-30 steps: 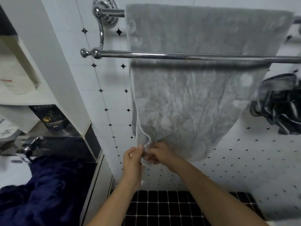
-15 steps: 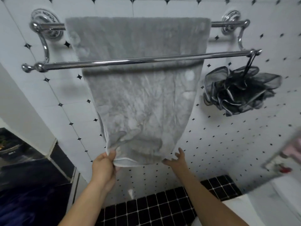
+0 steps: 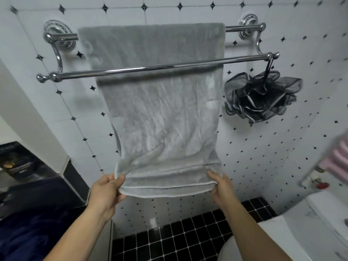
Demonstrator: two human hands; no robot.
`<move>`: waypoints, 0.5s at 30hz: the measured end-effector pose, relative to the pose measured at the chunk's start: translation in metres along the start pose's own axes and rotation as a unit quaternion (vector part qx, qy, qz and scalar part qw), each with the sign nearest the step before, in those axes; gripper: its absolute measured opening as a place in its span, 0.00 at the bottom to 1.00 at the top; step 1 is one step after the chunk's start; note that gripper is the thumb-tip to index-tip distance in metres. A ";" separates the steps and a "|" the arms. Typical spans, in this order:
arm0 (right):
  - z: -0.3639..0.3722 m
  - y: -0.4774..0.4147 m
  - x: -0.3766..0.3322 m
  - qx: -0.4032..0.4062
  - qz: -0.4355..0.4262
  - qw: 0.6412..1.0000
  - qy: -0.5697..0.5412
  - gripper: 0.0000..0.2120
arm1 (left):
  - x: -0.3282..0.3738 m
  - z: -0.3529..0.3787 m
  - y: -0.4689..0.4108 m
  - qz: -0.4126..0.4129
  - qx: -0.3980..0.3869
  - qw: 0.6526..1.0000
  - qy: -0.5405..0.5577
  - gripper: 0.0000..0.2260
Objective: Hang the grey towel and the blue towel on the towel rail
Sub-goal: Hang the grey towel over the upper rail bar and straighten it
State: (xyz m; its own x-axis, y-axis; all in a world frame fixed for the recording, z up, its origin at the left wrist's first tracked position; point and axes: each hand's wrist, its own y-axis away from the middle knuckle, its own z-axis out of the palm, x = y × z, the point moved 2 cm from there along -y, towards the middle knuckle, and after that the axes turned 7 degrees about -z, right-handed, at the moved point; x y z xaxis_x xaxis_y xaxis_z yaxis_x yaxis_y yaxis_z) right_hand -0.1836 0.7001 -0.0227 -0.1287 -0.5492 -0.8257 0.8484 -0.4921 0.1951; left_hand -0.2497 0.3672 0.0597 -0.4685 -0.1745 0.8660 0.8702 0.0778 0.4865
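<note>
Towel (image 3: 160,113) draped over the back bar of the towel rail (image 3: 143,68), hanging behind the front bar. Left hand (image 3: 106,193) at its lower left corner, right hand (image 3: 222,187) at the lower right. Bath sponge (image 3: 261,95) hangs off the front bar's right end, beside the towel.

The wall (image 3: 188,8) ahead is white tile with small black diamond insets at the corners. Lower down, the floor (image 3: 178,242) is laid in small glossy black squares with pale grout. On the right a black mesh bath sponge (image 3: 261,97) hangs by a cord against the tile. At the left a white partition (image 3: 28,113) juts out, with a dark box (image 3: 17,162) beside it. Something white and curved (image 3: 320,223) fills the lower right corner, blurred, and pink cloth (image 3: 337,159) shows above it. The light is even and cool.
</note>
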 end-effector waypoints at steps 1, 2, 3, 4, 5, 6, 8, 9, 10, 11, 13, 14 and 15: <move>-0.008 0.008 -0.007 -0.016 -0.017 0.999 0.030 0.27 | -0.008 -0.004 0.002 -0.002 0.014 1.000 -0.009 0.02; -0.016 0.016 -0.013 -0.030 -0.032 0.996 0.072 0.30 | -0.016 -0.008 0.006 -0.007 0.024 1.000 -0.015 0.02; -0.025 0.024 -0.019 -0.043 -0.048 0.991 0.116 0.34 | -0.023 -0.010 0.011 -0.013 0.029 0.999 -0.017 0.02; -0.033 0.033 -0.024 -0.061 -0.063 0.984 0.158 0.39 | -0.029 -0.012 0.015 -0.019 0.031 0.999 -0.012 0.02; -0.039 0.040 -0.029 -0.087 -0.075 0.974 0.194 0.44 | -0.035 -0.014 0.019 -0.025 0.029 0.999 -0.002 0.02; -0.046 0.049 -0.034 -0.121 -0.081 0.964 0.223 0.48 | -0.040 -0.015 0.026 -0.030 0.029 0.999 0.011 0.02; -0.055 0.064 -0.039 -0.189 -0.087 0.941 0.268 0.50 | -0.048 -0.018 0.040 -0.034 0.034 0.999 0.026 0.02; -0.059 0.071 -0.041 -0.216 -0.091 0.928 0.291 0.49 | -0.053 -0.020 0.047 -0.036 0.043 0.998 0.026 0.04; -0.062 0.077 -0.044 -0.233 -0.099 0.916 0.312 0.46 | -0.058 -0.023 0.056 -0.036 0.053 0.998 0.025 0.07; -0.063 0.082 -0.048 -0.235 -0.111 0.911 0.321 0.42 | -0.062 -0.026 0.064 -0.033 0.057 0.998 0.020 0.08; -0.062 0.087 -0.060 -0.184 -0.141 0.917 0.324 0.31 | -0.068 -0.030 0.083 -0.017 0.053 0.998 0.020 0.07; -0.061 0.089 -0.065 -0.148 -0.153 0.922 0.324 0.25 | -0.070 -0.030 0.091 -0.012 0.054 0.998 0.025 0.06; -0.060 0.090 -0.069 -0.123 -0.161 0.925 0.321 0.21 | -0.072 -0.031 0.099 -0.009 0.055 0.998 0.032 0.05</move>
State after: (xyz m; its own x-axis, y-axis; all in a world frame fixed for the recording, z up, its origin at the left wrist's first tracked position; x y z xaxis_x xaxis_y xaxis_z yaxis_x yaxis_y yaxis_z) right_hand -0.0679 0.7340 0.0202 -0.1308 0.1529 -0.9796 0.9204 -0.3486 -0.1773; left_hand -0.1250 0.3568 0.0420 -0.4693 -0.2397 0.8499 0.8387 0.1802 0.5140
